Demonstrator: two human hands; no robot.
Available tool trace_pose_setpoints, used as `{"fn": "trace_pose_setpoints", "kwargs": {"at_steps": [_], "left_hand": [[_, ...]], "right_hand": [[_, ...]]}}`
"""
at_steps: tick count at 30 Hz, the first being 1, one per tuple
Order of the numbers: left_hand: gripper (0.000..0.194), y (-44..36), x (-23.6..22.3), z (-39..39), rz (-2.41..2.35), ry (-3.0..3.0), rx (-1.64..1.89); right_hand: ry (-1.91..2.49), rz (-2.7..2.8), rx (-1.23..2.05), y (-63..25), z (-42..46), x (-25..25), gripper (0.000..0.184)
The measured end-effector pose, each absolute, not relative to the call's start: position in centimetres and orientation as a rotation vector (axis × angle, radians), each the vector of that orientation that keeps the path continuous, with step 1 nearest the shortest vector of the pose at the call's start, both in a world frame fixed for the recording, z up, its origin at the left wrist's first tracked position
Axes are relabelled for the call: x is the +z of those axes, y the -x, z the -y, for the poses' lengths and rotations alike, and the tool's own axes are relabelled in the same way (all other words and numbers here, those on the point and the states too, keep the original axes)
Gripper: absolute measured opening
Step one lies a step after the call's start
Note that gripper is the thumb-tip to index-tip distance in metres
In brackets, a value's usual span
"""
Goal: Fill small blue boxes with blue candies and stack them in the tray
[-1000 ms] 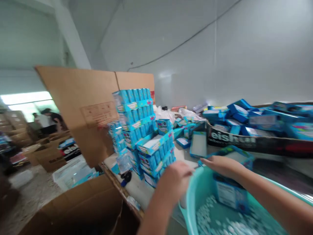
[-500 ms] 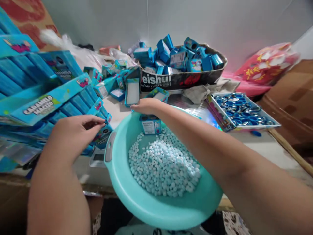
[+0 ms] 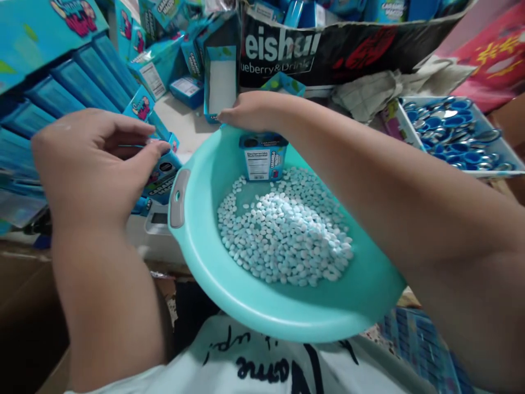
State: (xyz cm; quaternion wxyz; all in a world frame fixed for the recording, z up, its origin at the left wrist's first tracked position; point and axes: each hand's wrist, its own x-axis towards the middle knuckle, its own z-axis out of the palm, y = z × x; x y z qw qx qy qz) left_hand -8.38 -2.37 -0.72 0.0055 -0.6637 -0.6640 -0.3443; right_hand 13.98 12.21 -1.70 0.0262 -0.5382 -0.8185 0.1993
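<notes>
A worker's right hand (image 3: 253, 111) bends over the eleven o'clock rim of a turquoise basin (image 3: 283, 314), above a blue carton (image 3: 263, 160) inside that edge, beside pale pellets (image 3: 283, 241); from here I cannot tell whether it grips. At ten o'clock, the left hand (image 3: 98, 156) curls thumb toward fingers by a second box (image 3: 164, 178), its grasp equally unclear

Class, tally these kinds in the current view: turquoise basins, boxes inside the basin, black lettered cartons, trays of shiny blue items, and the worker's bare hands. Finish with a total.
Turquoise basin: 1
Box inside the basin: 1
Black lettered carton: 1
Tray of shiny blue items: 1
Bare hands: 2 (left hand, right hand)
Total: 6
</notes>
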Motion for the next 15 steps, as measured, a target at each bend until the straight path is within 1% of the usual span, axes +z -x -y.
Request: {"fn": "trace_pose_setpoints", "kwargs": {"at_steps": [3, 8, 13, 15], "left_hand": [[0.028, 8.23, -1.07, 2.22, 1.992, 2.087, -1.098], [0.029, 8.54, -1.36, 2.3, 1.901, 2.098, -1.127], [0.021, 8.79, -1.5, 2.19, 1.874, 2.156, -1.104], [0.021, 9.03, -1.53, 2.14, 1.826, 2.201, -1.085]], "right_hand": [[1.7, 2.511, 0.586, -14.03, -12.17, -1.78, 0.066], [1.725, 2.504, 0.587, -13.88, -12.27, -1.99, 0.066], [1.758, 2.536, 0.542, -13.71, -12.54, -2.07, 0.07], [1.759, 2.545, 0.536, -13.75, -12.6, -2.1, 0.071]]}}
